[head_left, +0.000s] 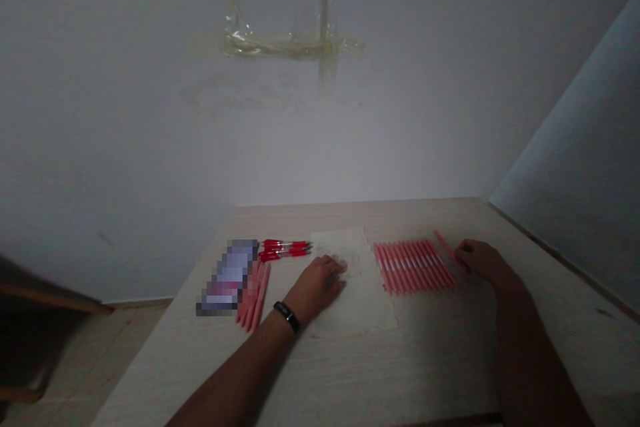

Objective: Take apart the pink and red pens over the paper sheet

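My left hand [320, 283] lies on a sheet of paper [350, 310] that bears a faint grey drawing, its fingers stretched to the right and covering part of the drawing. A slim pink pencil [447, 244] is pinched in my right hand [477, 259], slanting up and left from the fingers. Just left of that hand, several matching pink pencils [415, 267] lie side by side in a neat slanted row, touching the paper's right edge. Their tips are too small to make out.
At the table's [320, 387] left stands a blurred-out phone-like thing [227, 278]. Beside it lie more pink pencils [257, 300] and several red pens [285, 250]. A wall with yellowed tape [280, 47] rises behind; another wall [590, 167] borders the right. Brown furniture [45, 333] stands at left.
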The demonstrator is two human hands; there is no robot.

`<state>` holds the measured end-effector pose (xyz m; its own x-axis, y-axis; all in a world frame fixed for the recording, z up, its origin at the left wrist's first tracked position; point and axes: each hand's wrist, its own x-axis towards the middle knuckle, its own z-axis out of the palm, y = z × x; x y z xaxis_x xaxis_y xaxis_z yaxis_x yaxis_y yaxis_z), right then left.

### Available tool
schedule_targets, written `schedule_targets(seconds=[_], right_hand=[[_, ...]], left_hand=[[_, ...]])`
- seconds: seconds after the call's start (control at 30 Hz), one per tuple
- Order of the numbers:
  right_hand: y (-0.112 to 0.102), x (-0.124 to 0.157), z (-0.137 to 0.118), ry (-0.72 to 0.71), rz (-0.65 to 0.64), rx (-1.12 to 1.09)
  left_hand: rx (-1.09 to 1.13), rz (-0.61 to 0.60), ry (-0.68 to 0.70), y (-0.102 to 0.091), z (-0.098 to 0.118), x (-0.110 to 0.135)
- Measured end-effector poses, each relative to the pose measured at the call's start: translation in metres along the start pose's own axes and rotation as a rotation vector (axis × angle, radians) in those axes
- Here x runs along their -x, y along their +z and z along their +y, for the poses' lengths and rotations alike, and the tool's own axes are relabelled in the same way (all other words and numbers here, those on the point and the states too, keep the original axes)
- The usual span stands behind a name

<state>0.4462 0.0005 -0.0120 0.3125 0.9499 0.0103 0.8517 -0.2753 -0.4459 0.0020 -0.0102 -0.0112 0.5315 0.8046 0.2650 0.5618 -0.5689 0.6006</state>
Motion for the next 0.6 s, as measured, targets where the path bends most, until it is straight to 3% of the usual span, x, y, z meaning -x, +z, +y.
schedule_targets(seconds=[0.27, 0.43, 0.6], right_hand=[[0.01, -0.005, 0.013, 0.015, -0.249, -0.083], [0.011, -0.01, 0.008, 0.026, -0.152, 0.036], [0.014, -0.011, 0.004, 0.006, -0.18, 0.063]], left_hand=[[-0.028, -0.009, 0.0, 0.001, -0.001, 0.0], [-0.04, -0.023, -0.007, 0.001, -0.001, 0.001], [-0.067, -0.032, -0.003, 0.002, -0.003, 0.001]])
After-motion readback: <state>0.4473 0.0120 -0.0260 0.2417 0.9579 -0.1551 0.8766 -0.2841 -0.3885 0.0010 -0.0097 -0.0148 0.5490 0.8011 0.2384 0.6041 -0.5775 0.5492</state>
